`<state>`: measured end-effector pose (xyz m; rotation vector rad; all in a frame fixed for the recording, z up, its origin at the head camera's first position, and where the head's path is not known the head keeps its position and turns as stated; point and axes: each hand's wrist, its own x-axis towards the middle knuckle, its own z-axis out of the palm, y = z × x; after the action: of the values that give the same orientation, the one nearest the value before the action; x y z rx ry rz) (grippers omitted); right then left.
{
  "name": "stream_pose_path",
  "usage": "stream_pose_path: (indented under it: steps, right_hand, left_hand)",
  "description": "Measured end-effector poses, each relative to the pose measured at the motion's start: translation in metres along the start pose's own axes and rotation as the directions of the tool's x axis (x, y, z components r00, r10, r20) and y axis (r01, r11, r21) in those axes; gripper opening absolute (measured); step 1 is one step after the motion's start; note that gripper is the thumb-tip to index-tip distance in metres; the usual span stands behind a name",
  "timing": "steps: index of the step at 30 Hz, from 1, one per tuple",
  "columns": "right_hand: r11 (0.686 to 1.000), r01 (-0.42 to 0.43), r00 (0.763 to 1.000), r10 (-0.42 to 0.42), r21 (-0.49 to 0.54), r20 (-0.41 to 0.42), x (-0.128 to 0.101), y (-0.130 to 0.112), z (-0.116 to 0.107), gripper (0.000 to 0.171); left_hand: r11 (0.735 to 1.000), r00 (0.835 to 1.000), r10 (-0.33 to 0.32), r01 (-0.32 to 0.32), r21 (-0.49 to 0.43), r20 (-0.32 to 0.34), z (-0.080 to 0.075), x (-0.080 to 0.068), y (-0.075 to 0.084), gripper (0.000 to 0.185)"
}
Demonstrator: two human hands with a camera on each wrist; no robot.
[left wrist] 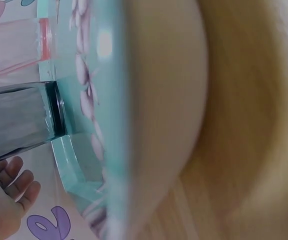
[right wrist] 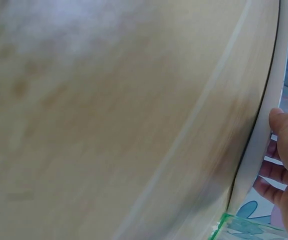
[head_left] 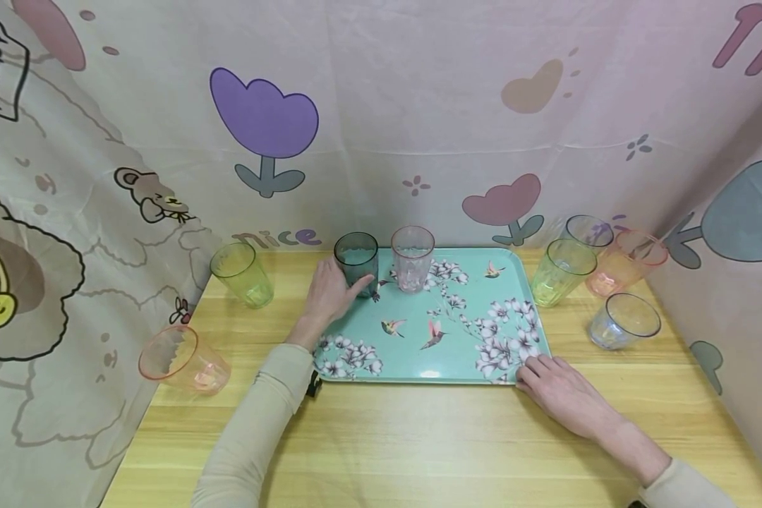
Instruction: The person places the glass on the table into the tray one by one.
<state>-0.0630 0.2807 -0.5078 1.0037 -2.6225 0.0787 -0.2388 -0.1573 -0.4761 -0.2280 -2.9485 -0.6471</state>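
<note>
At the back left of the tray, my left hand (head_left: 330, 293) holds a dark teal ribbed glass (head_left: 358, 262), its thumb across the front. In the left wrist view, fingers show beside this dark glass (left wrist: 21, 117). Just right of it, a clear glass with a pink rim (head_left: 413, 261) stands upright on the tray. The mint-green tray (head_left: 413, 360) is patterned with white blossoms and small birds. My right hand (head_left: 565, 395) grips the tray's near right corner. In the right wrist view, thumb and fingers (right wrist: 274, 172) are bent around the pale rim.
Left of the tray stand a yellow-green glass (head_left: 244, 279) and a pinkish-orange glass (head_left: 187, 363). On the right are another yellow-green glass (head_left: 561, 275), an orange glass (head_left: 625, 264), a clear dark-rimmed glass (head_left: 589, 229) and a short one (head_left: 622, 324). A printed curtain (head_left: 381, 106) rises behind the wooden table (head_left: 419, 444).
</note>
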Motion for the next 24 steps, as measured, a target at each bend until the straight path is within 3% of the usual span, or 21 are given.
stream_pose_path:
  steps: [9, 17, 24]
  right_hand:
    - [1.0, -0.001, 1.0, 0.001, -0.006, -0.002, -0.001, 0.0, 0.001, 0.012]
    - [1.0, 0.002, 1.0, -0.002, -0.009, -0.005, -0.001, 0.0, 0.002, 0.013]
    - [1.0, 0.007, 1.0, -0.007, -0.009, -0.013, -0.001, 0.0, 0.002, 0.013]
  left_hand:
    - [0.999, 1.0, 0.0, -0.001, -0.051, -0.022, -0.002, 0.0, -0.003, 0.098]
    - [0.995, 0.999, -0.024, 0.02, -0.101, -0.045, -0.013, -0.008, -0.007, 0.107]
    - [0.998, 0.996, -0.002, -0.004, -0.066, -0.092, -0.025, -0.02, -0.016, 0.125]
